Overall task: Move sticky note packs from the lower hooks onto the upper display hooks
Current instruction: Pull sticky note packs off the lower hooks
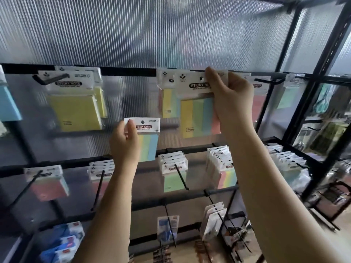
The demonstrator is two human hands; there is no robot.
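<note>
Hands (pixel 230 95) (pixel 124 141) each pinch 1 sticky note pack (pixel 199 103) (pixel 147 137) near upper hooks (pixel 267 81).

Backdrop: ribbed translucent grey plastic wall panel (pixel 152 29) across whole upper view, soft daylight glowing thru it, brightest top right. Black metal display rack frame (pixel 311 103) w/ upright posts at right and a slotted angle bar going up to the top right corner. Black horizontal rails (pixel 121 70) cross the panel at several levels. Behind the right posts a 2nd shelving unit (pixel 326 130), dim, w/ blurred hanging goods. Bottom right: pale brownish floor (pixel 345 224), and low black metal frame legs (pixel 332 198) standing on it.
</note>
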